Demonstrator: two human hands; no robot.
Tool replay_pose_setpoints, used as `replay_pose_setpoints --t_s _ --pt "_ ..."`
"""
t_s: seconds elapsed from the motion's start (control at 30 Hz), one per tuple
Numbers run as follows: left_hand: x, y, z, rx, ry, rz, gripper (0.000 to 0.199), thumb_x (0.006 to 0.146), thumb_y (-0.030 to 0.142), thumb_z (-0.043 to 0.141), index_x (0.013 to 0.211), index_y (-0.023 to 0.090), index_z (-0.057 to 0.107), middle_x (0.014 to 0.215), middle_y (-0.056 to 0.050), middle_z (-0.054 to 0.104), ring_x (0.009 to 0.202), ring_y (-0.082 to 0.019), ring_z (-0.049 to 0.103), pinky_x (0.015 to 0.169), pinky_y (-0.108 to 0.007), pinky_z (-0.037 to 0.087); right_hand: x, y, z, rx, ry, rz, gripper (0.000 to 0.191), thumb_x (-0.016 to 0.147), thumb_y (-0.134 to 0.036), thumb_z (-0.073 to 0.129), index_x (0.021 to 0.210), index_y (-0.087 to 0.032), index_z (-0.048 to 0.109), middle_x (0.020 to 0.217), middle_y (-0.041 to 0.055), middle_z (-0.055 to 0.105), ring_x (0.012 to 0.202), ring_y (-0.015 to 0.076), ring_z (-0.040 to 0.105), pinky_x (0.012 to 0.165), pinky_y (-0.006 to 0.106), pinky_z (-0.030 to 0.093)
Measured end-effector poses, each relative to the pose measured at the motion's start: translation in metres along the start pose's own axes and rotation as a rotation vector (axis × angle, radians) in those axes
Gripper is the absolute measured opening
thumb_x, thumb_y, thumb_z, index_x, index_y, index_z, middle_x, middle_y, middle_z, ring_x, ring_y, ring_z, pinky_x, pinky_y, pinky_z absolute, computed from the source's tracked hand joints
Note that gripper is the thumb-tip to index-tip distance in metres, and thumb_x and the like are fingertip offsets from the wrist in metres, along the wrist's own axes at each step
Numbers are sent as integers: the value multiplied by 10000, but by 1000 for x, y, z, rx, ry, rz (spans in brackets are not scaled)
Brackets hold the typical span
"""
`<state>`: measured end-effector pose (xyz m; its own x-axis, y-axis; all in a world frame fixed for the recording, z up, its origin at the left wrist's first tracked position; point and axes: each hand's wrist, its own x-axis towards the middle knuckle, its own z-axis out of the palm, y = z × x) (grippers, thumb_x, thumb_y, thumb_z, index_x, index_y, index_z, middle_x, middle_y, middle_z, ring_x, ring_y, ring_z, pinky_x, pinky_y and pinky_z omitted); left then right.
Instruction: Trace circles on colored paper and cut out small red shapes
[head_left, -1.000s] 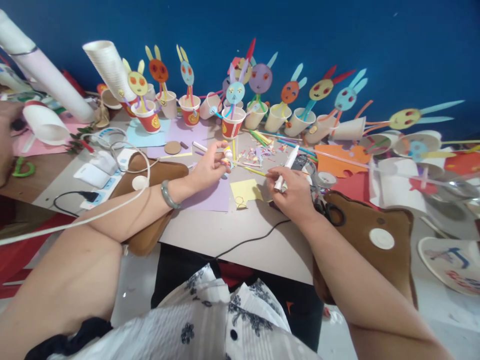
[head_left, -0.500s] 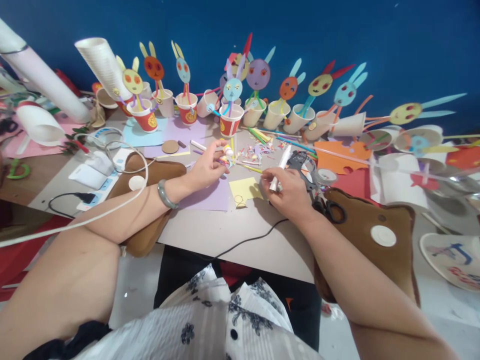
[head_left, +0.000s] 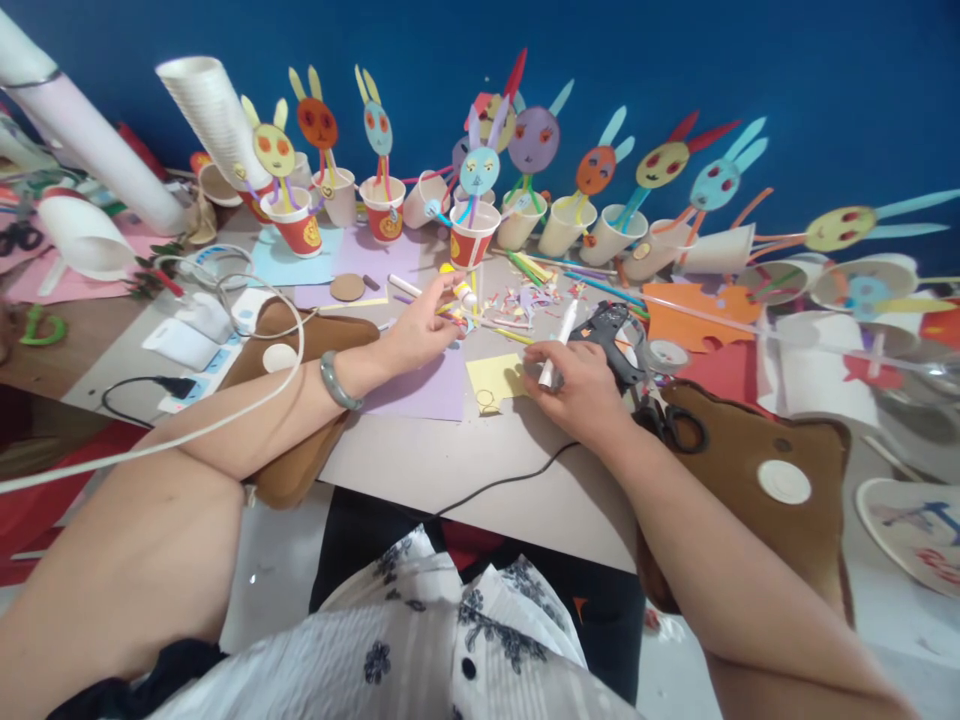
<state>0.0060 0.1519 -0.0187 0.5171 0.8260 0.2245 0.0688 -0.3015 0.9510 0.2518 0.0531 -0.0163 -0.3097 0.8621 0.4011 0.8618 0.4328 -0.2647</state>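
My left hand (head_left: 427,325) is closed at its fingertips around what looks like a small white glue stick with a yellow cap (head_left: 466,293), above scattered paper scraps (head_left: 517,303). In my right hand (head_left: 577,380) a white marker (head_left: 564,335) stands tilted between thumb and fingers. Between the hands lies a yellow paper square (head_left: 491,382) with small outlines drawn on it. Purple paper (head_left: 427,388) rests below my left wrist. Just beyond my right hand is a black hot glue gun or similar device (head_left: 609,335), partly hidden.
Paper cups with rabbit-faced figures (head_left: 474,238) line the back by the blue wall. Black scissors (head_left: 679,428) lie beside my right wrist on a brown pad (head_left: 735,520). A power strip (head_left: 187,390) and white cable (head_left: 296,370) are at left. A black cord (head_left: 510,485) crosses the front.
The view has shifted slightly, so the table things appear a little to the right. The marker in my right hand has tipped slightly. The glue stick's yellow end shows more clearly at my left fingertips.
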Motion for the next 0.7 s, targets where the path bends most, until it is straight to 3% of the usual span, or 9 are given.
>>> replay_pose_setpoints --t_s 0.23,0.37,0.5,0.7 --pt "-2 4 2 11 75 -76 760 697 141 611 1425 227 413 1422 -141 521 996 -183 654 734 -265 553 -1 1 2 -20 -73 14 305 831 -316 650 1120 -246 579 1009 74 748 910 303 622 892 470 415" --pt "-3 2 3 -21 30 -103 726 711 142 594 1409 226 412 1423 -149 508 795 -113 664 683 -274 557 -1 -1 3 -19 -100 19 308 819 -305 654 1110 -243 575 1016 74 747 911 305 625 900 477 421" --pt "-6 6 4 -75 -114 -94 683 727 140 605 1389 190 441 1297 -151 586 751 -115 661 658 -282 570 -2 0 3 -12 -116 24 299 826 -306 648 1107 -239 572 1005 73 746 902 295 639 919 476 420" --pt "-21 23 9 18 -464 116 592 722 114 664 1298 228 591 1118 -78 684 742 -122 660 660 -249 542 -1 1 3 -22 -116 -11 281 833 -296 615 1102 -225 571 986 82 742 872 282 664 936 477 422"
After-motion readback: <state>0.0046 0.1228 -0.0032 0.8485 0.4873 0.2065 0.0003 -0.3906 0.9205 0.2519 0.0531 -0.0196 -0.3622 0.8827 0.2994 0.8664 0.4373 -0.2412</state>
